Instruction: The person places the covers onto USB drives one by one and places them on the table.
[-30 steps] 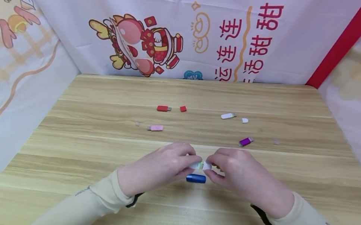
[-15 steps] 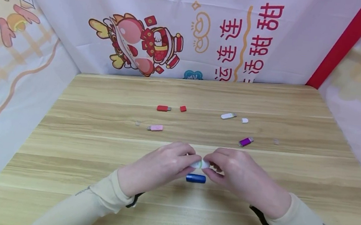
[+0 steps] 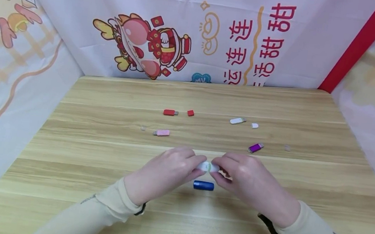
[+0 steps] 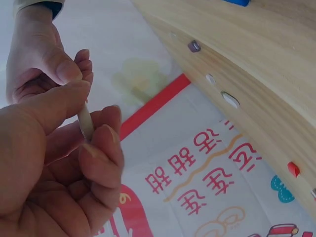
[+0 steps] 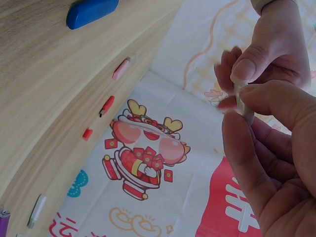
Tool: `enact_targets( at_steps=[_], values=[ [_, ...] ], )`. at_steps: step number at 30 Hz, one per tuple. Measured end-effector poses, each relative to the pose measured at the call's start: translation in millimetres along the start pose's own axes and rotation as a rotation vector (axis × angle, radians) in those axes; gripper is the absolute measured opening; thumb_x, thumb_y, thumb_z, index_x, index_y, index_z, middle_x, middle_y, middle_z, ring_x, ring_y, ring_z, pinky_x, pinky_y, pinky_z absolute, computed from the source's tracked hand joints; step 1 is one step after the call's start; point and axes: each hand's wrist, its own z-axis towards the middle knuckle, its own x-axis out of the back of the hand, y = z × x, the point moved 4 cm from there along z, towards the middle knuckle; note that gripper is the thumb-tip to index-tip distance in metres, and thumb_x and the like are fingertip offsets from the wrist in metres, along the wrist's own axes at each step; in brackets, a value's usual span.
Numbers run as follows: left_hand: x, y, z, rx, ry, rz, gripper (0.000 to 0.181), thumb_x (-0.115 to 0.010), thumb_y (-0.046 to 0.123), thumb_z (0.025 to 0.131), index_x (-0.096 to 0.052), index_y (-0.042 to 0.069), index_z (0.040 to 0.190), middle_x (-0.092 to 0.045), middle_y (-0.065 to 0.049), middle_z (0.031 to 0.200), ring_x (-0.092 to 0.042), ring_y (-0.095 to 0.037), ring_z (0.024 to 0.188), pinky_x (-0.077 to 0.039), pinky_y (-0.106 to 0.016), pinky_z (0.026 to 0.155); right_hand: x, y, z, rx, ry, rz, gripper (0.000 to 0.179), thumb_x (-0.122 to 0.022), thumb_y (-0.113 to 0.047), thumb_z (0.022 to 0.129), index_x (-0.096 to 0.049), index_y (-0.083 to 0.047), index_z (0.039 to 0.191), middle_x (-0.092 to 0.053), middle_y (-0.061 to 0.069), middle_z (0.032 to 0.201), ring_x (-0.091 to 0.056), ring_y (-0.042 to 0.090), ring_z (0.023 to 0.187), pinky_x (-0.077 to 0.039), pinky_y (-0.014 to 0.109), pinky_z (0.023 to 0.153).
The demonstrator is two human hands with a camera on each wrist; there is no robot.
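In the head view my left hand (image 3: 170,174) pinches the body of a white USB stick (image 3: 204,166) with a pale green band. My right hand (image 3: 252,185) pinches its white cap (image 3: 214,168) between thumb and fingers. Body and cap meet end to end above the table, almost level. Both wrist views show the stick edge-on, a thin white piece (image 4: 85,122) mostly covered by fingertips. Just below the hands in the head view, a blue USB stick (image 3: 203,185) lies on the table.
Farther back on the wooden table (image 3: 105,99) lie a red USB stick (image 3: 169,112) and its cap (image 3: 190,113), a white one (image 3: 237,121) with cap (image 3: 254,126), a pink one (image 3: 162,133) and a purple one (image 3: 255,147). Small clear caps (image 3: 287,148) lie outward of these last two.
Right hand has moved slightly left, bringing the cap against the stick's body; the gap with the green part has narrowed to a thin band. Both hands have risen slightly away from the blue stick.
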Motion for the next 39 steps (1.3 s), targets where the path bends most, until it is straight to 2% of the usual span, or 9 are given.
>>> enact_targets(
  at_steps=[4,8,17,20,24,33,39],
  values=[
    [-1.7,0.5,-0.6,-0.017,-0.001,0.079,0.019,-0.07,0.022,0.095,-0.069,0.004,0.101,-0.061,0.001,0.072,-0.049,-0.007,0.061,-0.049,-0.014,0.06,1,-1,0.3,0.04,0.039,-0.026,0.024,-0.089,-0.005,0.071,-0.074,-0.003,0.09,-0.071,0.002,0.081,-0.065,0.009,0.067,-0.055,0.018,0.06],
    [-1.6,2.3,-0.5,-0.06,0.016,0.155,0.02,-0.064,0.023,0.098,-0.068,0.003,0.102,-0.06,-0.001,0.074,-0.049,-0.009,0.063,-0.05,-0.015,0.06,4,-3,0.4,0.075,0.066,-0.036,0.026,-0.089,-0.004,0.07,-0.073,-0.002,0.091,-0.071,0.002,0.081,-0.065,0.009,0.067,-0.055,0.02,0.061],
    [-1.9,4.8,0.7,-0.131,0.053,0.262,0.022,-0.064,0.022,0.098,-0.065,0.001,0.102,-0.063,-0.004,0.08,-0.053,-0.011,0.066,-0.052,-0.017,0.064,9,-3,1.1,0.103,0.085,-0.031,0.026,-0.088,-0.001,0.07,-0.073,-0.001,0.092,-0.071,0.004,0.082,-0.067,0.012,0.07,-0.056,0.022,0.062],
    [-2.5,4.0,1.6,-0.135,0.06,0.246,0.021,-0.064,0.021,0.098,-0.065,0.001,0.103,-0.064,-0.005,0.082,-0.055,-0.011,0.068,-0.054,-0.019,0.067,10,-2,1.3,0.096,0.089,-0.032,0.027,-0.089,-0.002,0.07,-0.074,-0.001,0.092,-0.072,0.004,0.082,-0.068,0.012,0.07,-0.057,0.022,0.062],
    [-2.9,1.6,2.5,-0.103,0.059,0.156,0.021,-0.065,0.02,0.098,-0.065,0.001,0.108,-0.067,-0.006,0.087,-0.06,-0.013,0.075,-0.056,-0.022,0.073,9,1,1.6,0.069,0.076,-0.023,0.027,-0.089,-0.005,0.07,-0.074,-0.001,0.093,-0.072,0.004,0.083,-0.069,0.013,0.071,-0.057,0.022,0.064],
    [-8.1,-4.2,3.2,-0.04,0.016,0.066,0.024,-0.065,0.019,0.097,-0.065,0.002,0.115,-0.069,-0.006,0.098,-0.066,-0.015,0.088,-0.055,-0.026,0.083,5,9,-0.2,-0.013,0.026,0.008,0.027,-0.087,-0.013,0.075,-0.076,-0.002,0.098,-0.073,0.004,0.087,-0.069,0.012,0.073,-0.057,0.022,0.065],
    [-7.6,-7.7,3.2,0.004,0.006,-0.014,0.019,-0.063,0.015,0.098,-0.067,0.003,0.113,-0.069,-0.005,0.099,-0.065,-0.015,0.089,-0.055,-0.026,0.083,4,9,0.9,0.005,0.044,0.029,0.022,-0.084,-0.011,0.079,-0.077,-0.003,0.099,-0.074,0.003,0.085,-0.07,0.011,0.073,-0.057,0.022,0.066]
  ],
)
